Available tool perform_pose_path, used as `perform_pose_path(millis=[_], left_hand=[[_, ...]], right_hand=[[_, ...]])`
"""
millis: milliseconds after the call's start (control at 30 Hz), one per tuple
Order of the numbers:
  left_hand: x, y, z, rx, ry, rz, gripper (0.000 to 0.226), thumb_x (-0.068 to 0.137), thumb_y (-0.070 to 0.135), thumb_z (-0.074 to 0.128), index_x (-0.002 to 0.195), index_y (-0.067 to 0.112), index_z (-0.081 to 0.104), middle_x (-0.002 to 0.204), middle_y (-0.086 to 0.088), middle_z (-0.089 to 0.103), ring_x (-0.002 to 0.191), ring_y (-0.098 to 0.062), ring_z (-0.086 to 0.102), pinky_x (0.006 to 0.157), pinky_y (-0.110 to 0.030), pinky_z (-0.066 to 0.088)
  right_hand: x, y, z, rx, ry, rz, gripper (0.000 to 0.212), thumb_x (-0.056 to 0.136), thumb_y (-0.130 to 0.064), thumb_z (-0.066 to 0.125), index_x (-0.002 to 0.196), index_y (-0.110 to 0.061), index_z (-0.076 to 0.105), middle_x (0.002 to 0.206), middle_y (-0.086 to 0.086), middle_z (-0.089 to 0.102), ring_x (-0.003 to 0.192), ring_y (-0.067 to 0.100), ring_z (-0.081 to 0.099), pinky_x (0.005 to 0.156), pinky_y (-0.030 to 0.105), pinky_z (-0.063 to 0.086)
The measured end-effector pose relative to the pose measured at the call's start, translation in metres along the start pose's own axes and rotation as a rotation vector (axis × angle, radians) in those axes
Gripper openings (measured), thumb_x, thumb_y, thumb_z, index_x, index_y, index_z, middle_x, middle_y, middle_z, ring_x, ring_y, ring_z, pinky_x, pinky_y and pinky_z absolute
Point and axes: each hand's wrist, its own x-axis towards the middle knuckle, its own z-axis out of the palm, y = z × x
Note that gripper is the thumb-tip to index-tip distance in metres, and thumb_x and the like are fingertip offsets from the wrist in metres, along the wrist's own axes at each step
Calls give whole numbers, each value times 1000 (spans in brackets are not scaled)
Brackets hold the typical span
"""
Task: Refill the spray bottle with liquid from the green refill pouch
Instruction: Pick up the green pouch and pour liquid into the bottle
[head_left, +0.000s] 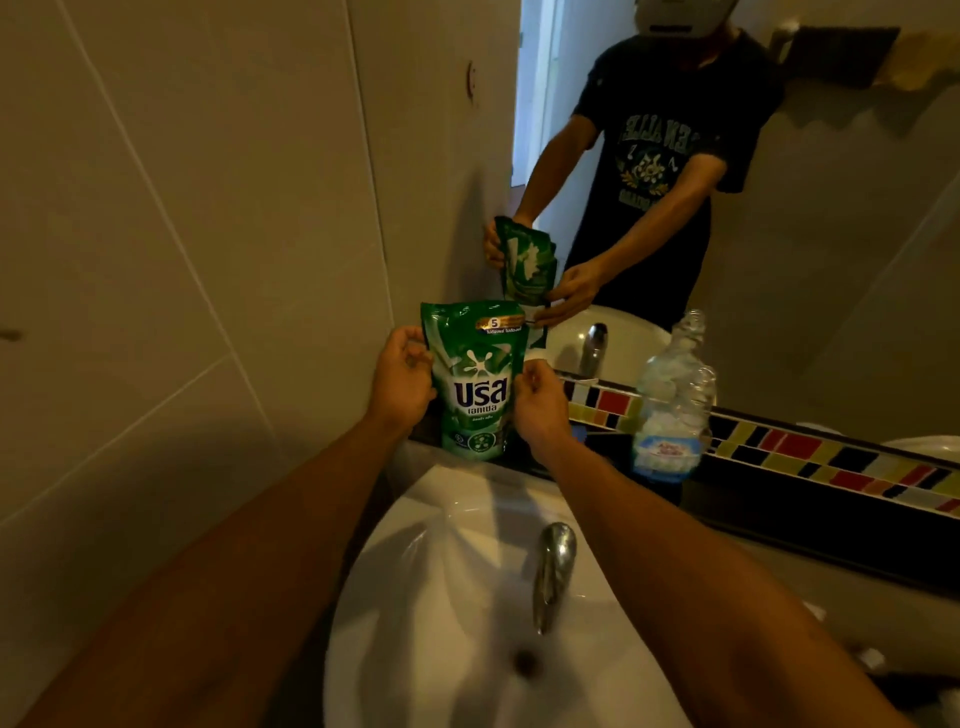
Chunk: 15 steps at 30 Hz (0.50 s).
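The green refill pouch (475, 379) stands upright on the dark ledge behind the sink, with white lettering on its front. My left hand (401, 379) grips its left edge and my right hand (537, 402) holds its right edge lower down. The clear spray bottle (672, 400) stands on the same ledge to the right, with no spray head on its open neck and a blue-and-white label near its base. Neither hand touches the bottle.
A white sink (441, 597) with a chrome faucet (553, 566) lies below the ledge. A mirror (805, 234) above reflects a person and the pouch. A multicoloured tile strip (831, 457) runs along the ledge. A tiled wall (182, 260) closes the left side.
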Motion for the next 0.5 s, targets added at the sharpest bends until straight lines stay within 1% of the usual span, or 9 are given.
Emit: perform_pose_path(millis=[67,100,167,233,267,333,400,433,500], left_hand=[[11,-14,-15,43,31,25,24,96,14,42,90,33,55,108,-24,65,99,-45,65,82,-64,55],[19,-23,-22,72,42,43,21,94,19,43,90,35,55,105,-22,66,99,-46,66,80,-67,55],[32,-38,-33,142,79,73,17,92,24,43,95,35,55,99,-14,68,95,-39,68,75,-65,56],[36,-35,-36,192,134,82,17,93,23,40,97,32,54,94,-8,68,89,-33,68,72,-60,58],[38,-33,-36,207,162,80,18,93,22,39,97,30,55,91,-7,68,87,-32,67,71,-58,58],[43,-33,-36,223,206,80,18,93,19,39,96,28,54,91,-6,67,85,-30,67,72,-56,58],[53,-42,-38,226,233,76,20,97,14,43,95,31,53,94,-1,65,89,-26,67,74,-54,60],[59,-46,-40,227,244,70,24,98,11,45,94,34,52,95,2,64,89,-24,67,75,-53,61],[70,-55,-41,248,268,68,28,98,6,47,95,34,53,94,5,62,88,-23,67,74,-53,61]], right_hand=[[7,0,20,13,-24,-1,14,106,-4,45,107,-8,58,106,16,69,101,31,67,93,51,59],[11,0,29,22,-36,3,15,106,-4,45,107,-10,59,106,16,70,100,30,67,92,51,60],[20,3,46,27,-50,20,17,107,-6,45,107,-15,59,106,14,70,99,29,68,89,50,61],[30,4,60,25,-49,33,17,107,-7,44,107,-17,58,105,10,69,98,27,67,82,43,59],[36,5,66,30,-43,33,17,107,-7,44,109,-15,59,106,10,69,99,27,68,82,42,59],[46,8,78,46,-40,38,20,108,-7,44,117,-12,60,113,11,70,105,27,69,87,43,61],[56,10,88,52,-42,45,23,108,-6,44,124,-11,60,118,10,70,107,23,68,88,39,60],[60,12,93,51,-40,45,23,108,-6,44,124,-11,60,116,9,70,105,22,68,86,37,60],[68,16,100,53,-39,52,22,107,-4,44,119,-13,61,111,5,70,104,22,68,89,38,60]])
